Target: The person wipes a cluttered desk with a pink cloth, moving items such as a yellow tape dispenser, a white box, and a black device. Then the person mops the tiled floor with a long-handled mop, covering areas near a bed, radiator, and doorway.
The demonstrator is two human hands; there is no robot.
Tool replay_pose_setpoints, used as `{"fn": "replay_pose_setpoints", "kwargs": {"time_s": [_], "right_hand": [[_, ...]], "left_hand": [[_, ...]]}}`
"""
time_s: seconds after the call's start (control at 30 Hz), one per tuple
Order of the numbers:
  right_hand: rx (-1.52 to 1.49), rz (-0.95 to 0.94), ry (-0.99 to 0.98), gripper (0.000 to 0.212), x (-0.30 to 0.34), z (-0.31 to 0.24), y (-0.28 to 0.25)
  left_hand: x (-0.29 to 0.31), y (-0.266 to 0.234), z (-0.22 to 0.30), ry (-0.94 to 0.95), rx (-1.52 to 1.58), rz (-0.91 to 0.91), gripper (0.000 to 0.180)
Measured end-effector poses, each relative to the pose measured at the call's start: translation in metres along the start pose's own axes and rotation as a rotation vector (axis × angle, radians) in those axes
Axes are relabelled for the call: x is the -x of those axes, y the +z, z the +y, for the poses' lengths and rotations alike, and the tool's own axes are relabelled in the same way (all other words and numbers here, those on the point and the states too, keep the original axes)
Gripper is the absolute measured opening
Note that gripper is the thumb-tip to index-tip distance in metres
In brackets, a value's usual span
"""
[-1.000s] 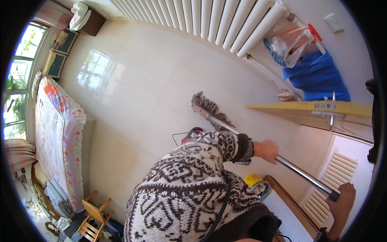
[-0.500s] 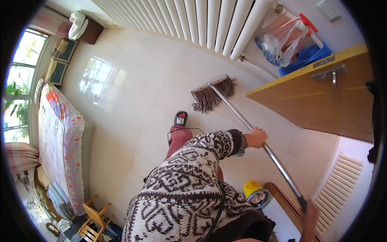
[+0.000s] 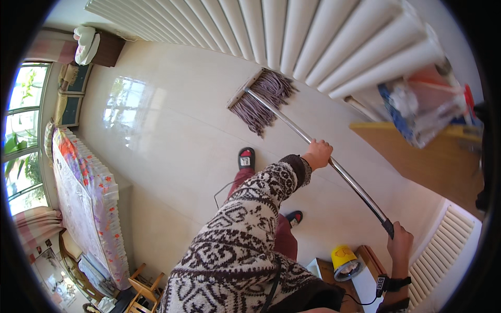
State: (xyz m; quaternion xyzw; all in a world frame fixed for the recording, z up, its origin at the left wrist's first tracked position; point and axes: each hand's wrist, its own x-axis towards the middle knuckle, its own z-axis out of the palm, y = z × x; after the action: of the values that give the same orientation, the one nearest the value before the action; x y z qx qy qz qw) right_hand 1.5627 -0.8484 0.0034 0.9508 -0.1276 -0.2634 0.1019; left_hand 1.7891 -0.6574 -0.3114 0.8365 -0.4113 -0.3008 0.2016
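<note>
A mop (image 3: 265, 100) with grey-brown strands and a long metal handle lies with its head on the pale tiled floor, close to the far radiator. My left hand (image 3: 318, 155), in a patterned knit sleeve, is wrapped around the middle of the handle. At the handle's dark upper end, my right hand (image 3: 400, 241) grips it. A small device with a cable is strapped at the right wrist. My feet, in dark slippers (image 3: 246, 158), stand on the floor below the mop.
The white radiator (image 3: 292, 36) runs along the far wall; a wooden door (image 3: 417, 156) and plastic bag (image 3: 417, 104) are at right. A yellow bin (image 3: 345, 261) stands near lower right. At left are a bed (image 3: 86, 198) and wooden chair (image 3: 143, 289).
The mop head has slid left and away, turning somewhat. Both hands still hold the handle; the left hand has shifted left and away, the right hand away. A second slipper now shows.
</note>
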Motion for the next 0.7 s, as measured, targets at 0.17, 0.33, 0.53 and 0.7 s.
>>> {"fn": "replay_pose_setpoints", "kwargs": {"time_s": [0.17,0.33,0.53,0.7], "right_hand": [[-0.064,0.061,-0.106,0.024,-0.101,-0.092,0.014],[-0.096,0.009,-0.151,0.029,-0.199,-0.188,0.015],[-0.243,-0.034,-0.308,0.030,-0.299,-0.310,0.005],[-0.273,-0.063,-0.495,0.020,-0.384,-0.441,0.005]], "left_hand": [[0.012,-0.050,-0.142,-0.144,-0.063,0.002,0.023],[0.033,-0.069,-0.267,-0.306,-0.164,0.153,0.015],[0.072,-0.100,-0.406,-0.563,-0.252,0.303,0.014],[0.100,-0.128,-0.484,-0.684,-0.208,0.244,0.024]]}}
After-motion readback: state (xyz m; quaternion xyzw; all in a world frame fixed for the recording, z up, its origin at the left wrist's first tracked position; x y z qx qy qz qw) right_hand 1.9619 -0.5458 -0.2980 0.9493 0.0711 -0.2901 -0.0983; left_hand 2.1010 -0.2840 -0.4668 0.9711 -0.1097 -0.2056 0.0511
